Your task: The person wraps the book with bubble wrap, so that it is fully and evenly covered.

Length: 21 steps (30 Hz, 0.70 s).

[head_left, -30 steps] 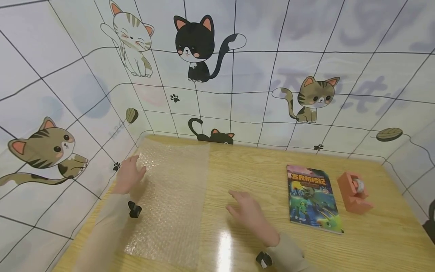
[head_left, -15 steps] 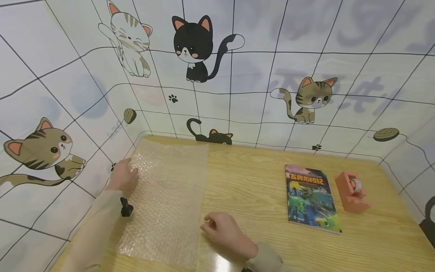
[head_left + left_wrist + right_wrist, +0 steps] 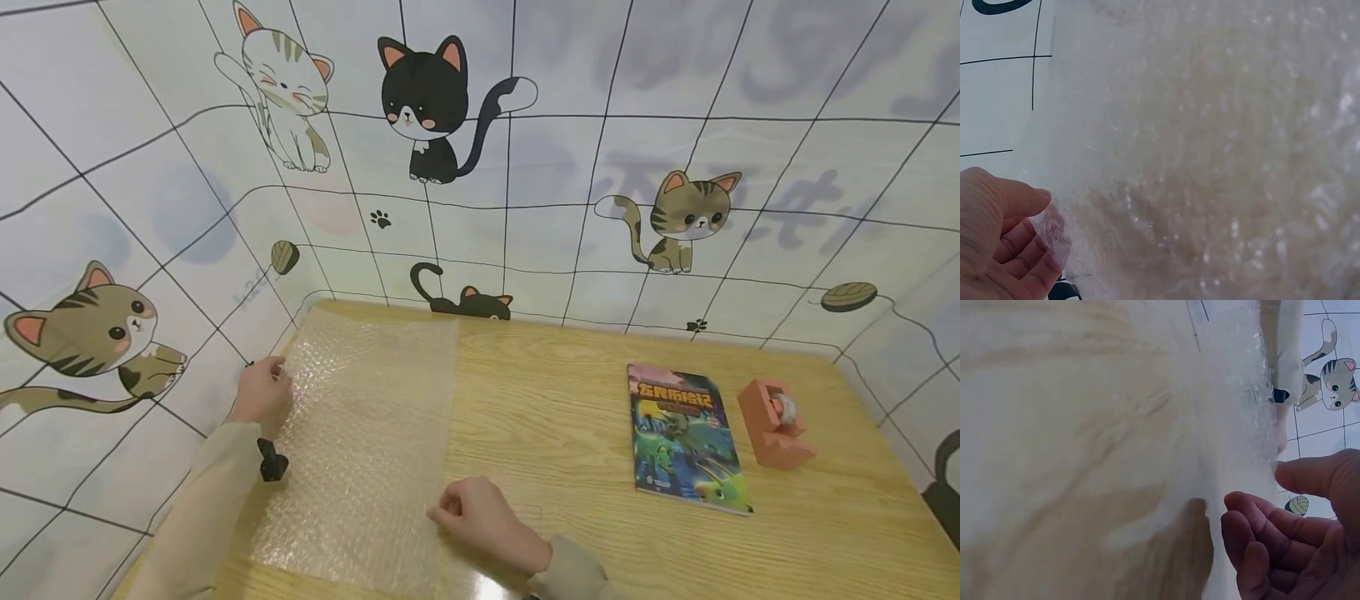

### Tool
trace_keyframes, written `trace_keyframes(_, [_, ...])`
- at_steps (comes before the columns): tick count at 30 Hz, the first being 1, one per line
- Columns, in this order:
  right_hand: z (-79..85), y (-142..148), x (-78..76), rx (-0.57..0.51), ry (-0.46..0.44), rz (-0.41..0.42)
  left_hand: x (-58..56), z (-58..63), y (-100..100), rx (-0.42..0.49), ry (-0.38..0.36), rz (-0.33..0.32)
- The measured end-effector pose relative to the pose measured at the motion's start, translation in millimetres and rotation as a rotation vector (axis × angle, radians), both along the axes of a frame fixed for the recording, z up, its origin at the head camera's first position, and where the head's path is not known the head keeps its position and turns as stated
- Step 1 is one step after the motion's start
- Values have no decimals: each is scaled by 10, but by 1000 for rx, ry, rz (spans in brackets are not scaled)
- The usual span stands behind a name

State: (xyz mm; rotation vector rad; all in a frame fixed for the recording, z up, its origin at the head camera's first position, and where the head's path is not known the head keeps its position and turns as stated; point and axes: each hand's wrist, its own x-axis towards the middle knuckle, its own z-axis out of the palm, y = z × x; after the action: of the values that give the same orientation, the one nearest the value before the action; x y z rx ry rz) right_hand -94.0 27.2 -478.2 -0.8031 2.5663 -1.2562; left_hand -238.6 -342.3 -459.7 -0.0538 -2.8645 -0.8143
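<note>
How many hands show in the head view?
2: the left hand at the left edge of the bubble wrap, the right hand by its right edge.

Two grips show, one left [image 3: 258,392] and one right [image 3: 480,512], each with one sleeve [image 3: 198,500]. One sheet of bubble wrap [image 3: 367,417] lies between them. One surface [image 3: 547,375] spreads beneath both. To the right of the right grip are one book [image 3: 686,437] and, farther right, one tape dispenser [image 3: 772,454] with one tape roll [image 3: 788,408]. Five printed cats [image 3: 423,87] can be counted (one barely peeks up): one left of the left grip, four beyond the grips. Also beyond them are two yarn balls [image 3: 285,257] and two clear paw prints [image 3: 696,325]. One black wrist mount [image 3: 272,462] sits just behind the left grip.
</note>
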Motion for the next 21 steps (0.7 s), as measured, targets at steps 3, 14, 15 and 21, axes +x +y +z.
trace_keyframes(3, [-4, -10, 4, -20, -22, -18, -1, 10, 5, 13, 84, -6])
trace_keyframes(14, [42, 205, -53, -68, 7, -111, 36, 19, -20, 119, 81, -8])
trace_keyframes(15, [42, 232, -64, -63, 13, -123, 54, 28, -15, 136, 60, -1])
trace_keyframes(21, [43, 440, -108, -27, 75, -193, 199, 70, 70, 291, -93, 23])
